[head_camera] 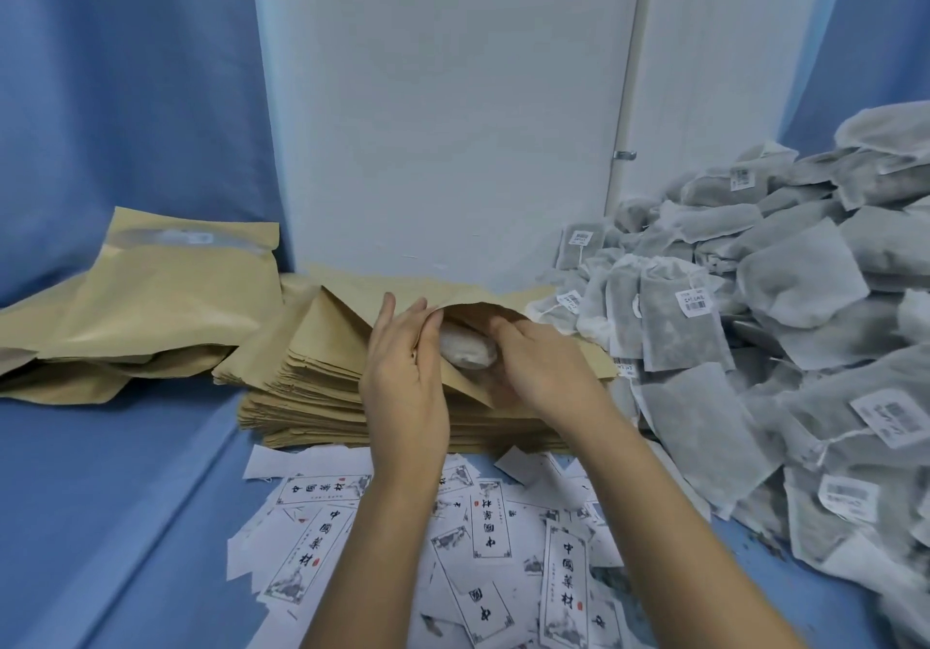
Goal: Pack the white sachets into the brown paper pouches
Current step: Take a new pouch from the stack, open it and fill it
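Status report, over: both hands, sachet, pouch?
Left hand pinches pouch mouth open. Right hand grips sachet, partly inside pouch. Nothing blocks the mouth.

The left hand and the right hand were bare. The left forearm and the right forearm were also uncovered along their whole visible length. Whatever clothing was worn higher up fell outside the view.

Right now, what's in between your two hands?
In the head view, a white sachet sits between the left hand and right hand, partly inside the open mouth of a brown pouch.
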Demonstrator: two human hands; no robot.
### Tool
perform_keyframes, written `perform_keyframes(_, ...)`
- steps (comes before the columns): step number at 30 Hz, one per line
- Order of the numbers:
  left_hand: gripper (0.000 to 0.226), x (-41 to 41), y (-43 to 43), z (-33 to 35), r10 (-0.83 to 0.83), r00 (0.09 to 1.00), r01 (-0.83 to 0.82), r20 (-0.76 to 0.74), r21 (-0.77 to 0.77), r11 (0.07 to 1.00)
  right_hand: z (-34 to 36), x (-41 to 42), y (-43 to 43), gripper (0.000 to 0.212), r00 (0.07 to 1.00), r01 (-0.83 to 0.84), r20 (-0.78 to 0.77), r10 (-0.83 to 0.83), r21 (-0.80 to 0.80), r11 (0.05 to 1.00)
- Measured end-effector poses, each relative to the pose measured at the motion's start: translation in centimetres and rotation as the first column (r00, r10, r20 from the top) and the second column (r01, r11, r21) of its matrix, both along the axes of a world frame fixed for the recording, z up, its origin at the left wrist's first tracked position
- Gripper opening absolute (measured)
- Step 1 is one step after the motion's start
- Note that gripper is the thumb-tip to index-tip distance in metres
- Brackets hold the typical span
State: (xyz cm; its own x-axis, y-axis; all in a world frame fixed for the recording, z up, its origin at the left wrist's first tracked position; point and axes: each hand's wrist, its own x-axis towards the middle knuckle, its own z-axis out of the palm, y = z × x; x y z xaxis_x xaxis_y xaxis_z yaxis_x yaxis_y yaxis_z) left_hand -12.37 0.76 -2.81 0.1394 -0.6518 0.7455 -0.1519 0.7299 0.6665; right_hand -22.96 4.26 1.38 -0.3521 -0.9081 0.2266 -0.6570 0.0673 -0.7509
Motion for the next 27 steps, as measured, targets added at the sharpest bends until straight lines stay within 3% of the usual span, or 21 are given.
perform_keyframes(1,0.023,0.0,0.0,0.0,-0.004,1.000,0.004,-0.005,0.005,1.000,-0.3,-0.1,0.4,0.034,0.996,0.044,-0.068,-0.050,-0.085,0.995)
perform_keyframes(3,0.023,-0.1,0.2,0.0,-0.010,1.000,0.010,-0.025,0.013,1.000,-0.6,0.0,0.8,0.026,0.999,0.027,0.031,-0.022,-0.172,0.985)
perform_keyframes(6,0.021,-0.4,0.6,0.1,0.002,0.998,-0.002,-0.057,-0.003,1.000,-0.6,0.2,-0.3,0.020,0.990,-0.044,0.132,0.059,-0.116,0.992)
perform_keyframes(11,0.021,-1.0,1.6,0.5,-0.044,0.993,0.042,-0.114,-0.016,0.999,1.6,1.1,-2.9,0.030,0.948,-0.247,-0.184,0.261,0.096,0.964)
perform_keyframes(14,0.023,-1.1,1.7,0.6,-0.061,0.989,0.063,-0.137,0.010,0.998,1.8,0.9,-3.1,0.032,0.938,-0.252,-0.220,0.269,0.102,0.962)
perform_keyframes(16,0.025,-1.1,1.5,0.7,-0.058,0.985,0.059,-0.161,0.006,0.998,1.0,0.5,-2.6,0.021,0.961,-0.221,-0.169,0.217,-0.004,0.975)
perform_keyframes(18,0.025,-1.1,1.1,0.8,-0.043,0.981,0.047,-0.190,0.017,0.999,-0.2,0.0,-1.9,0.024,0.979,-0.105,-0.193,0.072,-0.169,0.980)
perform_keyframes(20,0.022,-1.2,0.5,1.0,-0.017,0.977,0.027,-0.211,0.042,0.999,-1.2,-0.5,-1.0,0.028,0.983,0.003,-0.163,-0.079,-0.424,0.906)
perform_keyframes(22,0.026,-1.4,0.0,1.5,-0.016,0.970,0.036,-0.245,0.078,0.996,-1.5,-1.3,-0.2,0.024,0.987,0.136,0.019,-0.160,-0.624,0.769)
perform_keyframes(25,0.029,-1.9,-0.6,2.0,-0.019,0.961,0.056,-0.276,0.125,0.991,-2.1,-3.3,0.0,0.019,0.948,0.299,0.154,-0.277,-0.725,0.620)
perform_keyframes(27,0.027,-2.4,-0.8,2.2,-0.013,0.955,0.062,-0.297,0.157,0.986,-2.5,-4.6,-0.2,0.018,0.925,0.367,0.200,-0.324,-0.696,0.618)
